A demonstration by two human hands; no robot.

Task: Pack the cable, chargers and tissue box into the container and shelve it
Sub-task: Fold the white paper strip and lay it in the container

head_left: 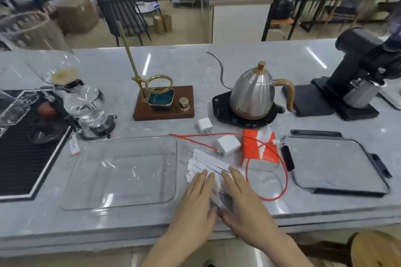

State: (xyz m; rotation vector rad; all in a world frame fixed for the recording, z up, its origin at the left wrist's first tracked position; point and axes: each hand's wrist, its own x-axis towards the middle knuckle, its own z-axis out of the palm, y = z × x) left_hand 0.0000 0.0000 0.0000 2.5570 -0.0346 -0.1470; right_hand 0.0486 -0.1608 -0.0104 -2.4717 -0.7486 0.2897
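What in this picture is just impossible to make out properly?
- Head view: the white packets lie partly under the left hand and right hand, so their number stays unknown.
- The kettle has lettering too small to read.
- The grinder is cut off by the right edge.
- The room behind the counter is blurred.
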